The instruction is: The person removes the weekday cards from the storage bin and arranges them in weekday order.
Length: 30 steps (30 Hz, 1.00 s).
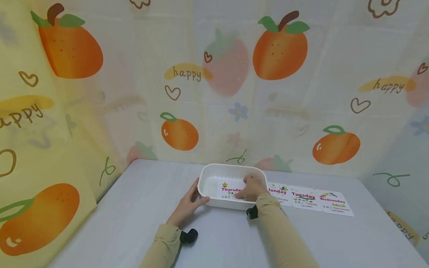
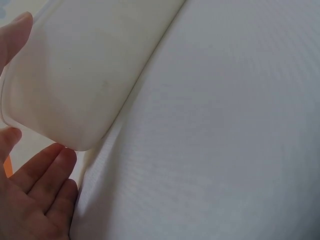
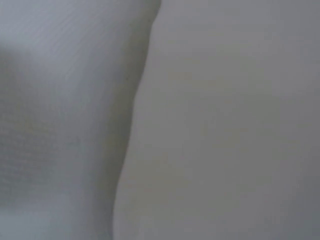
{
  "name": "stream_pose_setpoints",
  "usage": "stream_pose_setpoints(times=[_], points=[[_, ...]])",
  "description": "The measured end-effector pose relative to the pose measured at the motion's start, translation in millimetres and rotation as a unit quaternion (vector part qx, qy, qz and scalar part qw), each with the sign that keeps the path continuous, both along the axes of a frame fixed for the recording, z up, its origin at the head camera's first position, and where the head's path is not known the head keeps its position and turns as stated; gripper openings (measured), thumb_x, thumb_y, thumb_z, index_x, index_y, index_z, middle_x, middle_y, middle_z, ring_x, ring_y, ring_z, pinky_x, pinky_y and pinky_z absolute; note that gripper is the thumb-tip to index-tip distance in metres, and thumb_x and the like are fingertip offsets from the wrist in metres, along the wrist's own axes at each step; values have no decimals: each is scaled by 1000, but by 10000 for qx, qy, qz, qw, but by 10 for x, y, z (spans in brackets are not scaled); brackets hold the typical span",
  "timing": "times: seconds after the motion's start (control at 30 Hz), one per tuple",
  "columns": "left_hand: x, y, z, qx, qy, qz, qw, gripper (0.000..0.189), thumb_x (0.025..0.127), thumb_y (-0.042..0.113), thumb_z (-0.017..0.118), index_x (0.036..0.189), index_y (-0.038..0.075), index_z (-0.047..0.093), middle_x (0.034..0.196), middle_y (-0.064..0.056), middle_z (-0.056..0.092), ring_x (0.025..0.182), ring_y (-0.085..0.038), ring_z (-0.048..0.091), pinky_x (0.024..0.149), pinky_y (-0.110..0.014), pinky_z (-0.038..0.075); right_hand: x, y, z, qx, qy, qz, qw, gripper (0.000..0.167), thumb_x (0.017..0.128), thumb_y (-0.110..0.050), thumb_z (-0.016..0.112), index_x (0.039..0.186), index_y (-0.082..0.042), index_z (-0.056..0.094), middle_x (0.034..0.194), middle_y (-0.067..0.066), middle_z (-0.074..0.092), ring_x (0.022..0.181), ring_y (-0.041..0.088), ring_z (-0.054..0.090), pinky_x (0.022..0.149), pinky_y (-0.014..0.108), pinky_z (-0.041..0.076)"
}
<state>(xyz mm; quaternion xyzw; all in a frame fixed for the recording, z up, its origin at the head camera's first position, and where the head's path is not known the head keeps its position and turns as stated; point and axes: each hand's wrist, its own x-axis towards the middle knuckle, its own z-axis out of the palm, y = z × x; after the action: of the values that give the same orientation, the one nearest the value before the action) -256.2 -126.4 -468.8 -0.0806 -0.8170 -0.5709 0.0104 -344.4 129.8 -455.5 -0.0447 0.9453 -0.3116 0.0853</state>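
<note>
A white plastic box (image 1: 214, 203) with rounded corners and an open top stands on the table. My left hand (image 1: 187, 204) holds its left end, thumb at the near rim. In the left wrist view the fingers (image 2: 52, 172) touch the box's end wall. My right hand (image 1: 254, 187) reaches inside, over the right part of a card (image 1: 226, 185) printed "Thursday" with a yellow star. The thumb overlaps the card's lower part; whether the hand pinches it I cannot tell. The right wrist view shows only a blurred pale surface, with no fingers.
To the right of the box, cards reading "Monday" (image 1: 279, 192), "Tuesday" (image 1: 305, 199) and "Wednesday" (image 1: 335, 204) lie in a row; the Monday card is partly hidden. A fruit-printed curtain (image 1: 221, 123) hangs behind the white-covered table (image 1: 134, 208).
</note>
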Motion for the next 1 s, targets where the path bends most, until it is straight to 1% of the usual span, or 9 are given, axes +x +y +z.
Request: stream_pose_setpoints(times=[0.07, 0.2, 0.33, 0.47, 0.57, 0.67, 0.77, 0.93, 1.0], points=[[51, 11, 80, -15, 32, -37, 10000, 83, 84, 26, 69, 149, 19, 19, 138, -16, 43, 126, -33, 39, 95, -62, 31, -1, 5, 6, -51, 11, -41, 10000, 77, 57, -32, 89, 116, 1, 54, 111, 16, 51, 101, 32, 45, 95, 49, 35], [85, 22, 134, -10, 21, -44, 10000, 83, 84, 27, 70, 149, 19, 19, 138, -16, 42, 127, -33, 38, 97, -61, 30, -23, 15, -11, -130, 38, -115, 9998, 77, 56, -31, 90, 115, 1, 53, 106, 14, 53, 97, 31, 46, 92, 47, 37], [90, 29, 139, -22, 12, -20, 10000, 83, 84, 27, 70, 149, 20, 19, 138, -16, 42, 127, -33, 37, 97, -61, 29, -75, 33, -86, -140, 184, -116, 9997, 80, 55, -32, 90, 117, 1, 51, 102, 13, 54, 95, 30, 48, 91, 46, 39], [92, 26, 133, -35, 7, -18, 10000, 83, 84, 27, 70, 149, 20, 19, 139, -16, 42, 128, -33, 36, 97, -62, 28, -78, 14, -87, -298, 317, -100, 9990, 77, 58, -25, 89, 116, 3, 47, 93, 10, 53, 89, 27, 49, 89, 43, 40], [57, 19, 80, -39, 8, -7, 10000, 84, 84, 27, 70, 149, 19, 18, 139, -16, 41, 128, -33, 36, 97, -62, 28, -57, -11, -43, -423, 377, -129, 9983, 75, 61, -18, 87, 117, 5, 43, 93, 11, 52, 90, 28, 49, 89, 43, 40], [-39, -3, -71, -6, 5, 40, 10000, 85, 83, 28, 71, 149, 21, 18, 140, -14, 41, 128, -33, 35, 98, -61, 28, -55, -16, -21, -518, 554, -176, 9970, 79, 63, -15, 86, 124, 6, 39, 100, 13, 53, 93, 27, 49, 91, 42, 39], [-130, -26, -214, -4, -33, 107, 9999, 87, 81, 32, 72, 149, 25, 19, 140, -10, 42, 129, -30, 36, 98, -61, 28, -45, -39, 24, -897, 584, -321, 9937, 82, 68, -6, 82, 132, 4, 33, 109, 17, 52, 98, 29, 51, 93, 41, 40], [-157, -44, -249, -24, -45, 114, 9999, 88, 79, 38, 73, 149, 28, 20, 140, -6, 43, 129, -29, 36, 98, -62, 26, -33, -83, 110, -1265, 634, -465, 9889, 77, 73, 3, 73, 137, 1, 29, 127, 23, 45, 109, 33, 49, 97, 43, 38], [-155, -46, -240, -9, -26, 112, 9999, 88, 79, 38, 73, 149, 27, 20, 139, -7, 43, 129, -29, 36, 98, -62, 25, -25, -93, 153, -1227, 740, -444, 9887, 75, 74, 6, 70, 137, 1, 29, 125, 24, 46, 106, 34, 51, 93, 43, 41]])
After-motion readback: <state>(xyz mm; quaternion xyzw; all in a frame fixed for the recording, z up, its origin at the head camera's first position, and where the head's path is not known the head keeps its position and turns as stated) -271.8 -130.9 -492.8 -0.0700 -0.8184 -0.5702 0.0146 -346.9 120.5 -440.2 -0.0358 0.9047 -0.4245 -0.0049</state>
